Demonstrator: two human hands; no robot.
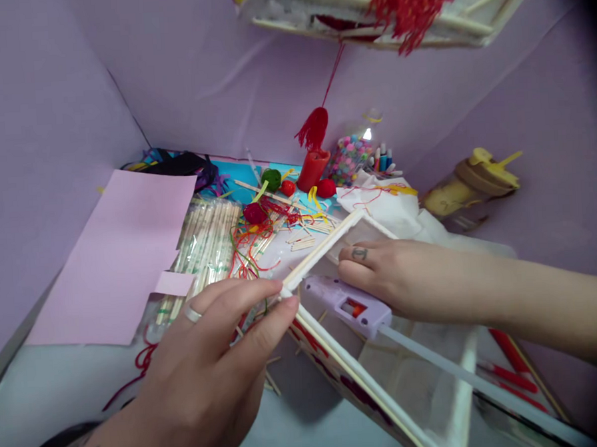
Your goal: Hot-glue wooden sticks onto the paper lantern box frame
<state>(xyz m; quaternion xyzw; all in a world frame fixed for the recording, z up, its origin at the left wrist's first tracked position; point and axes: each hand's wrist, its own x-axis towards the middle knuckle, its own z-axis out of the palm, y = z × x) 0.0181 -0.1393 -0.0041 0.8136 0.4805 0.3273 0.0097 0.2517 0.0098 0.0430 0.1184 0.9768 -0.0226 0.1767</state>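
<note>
Head view: left hand (210, 361) pinches stick frame (356, 372) at corner, thumb and index finger; right hand (381, 276) closed on lilac glue gun (345, 306), handle hidden, so grip partly a guess. Gun lies right of left hand, over frame opening, front toward pinched corner, long axis slanting to lower right; left hand nearer corner. Frame: pale wooden sticks, white edging, angular, box-like, inside whitish. Gun: smooth hard plastic, rounded edges; straight translucent rod (430, 355) out its back.

The glue gun (332, 295) is lilac, the frame (320, 251) beside it cream and white. Left of the glue gun, the paper sheet (115, 260) is plain pale pink.
</note>
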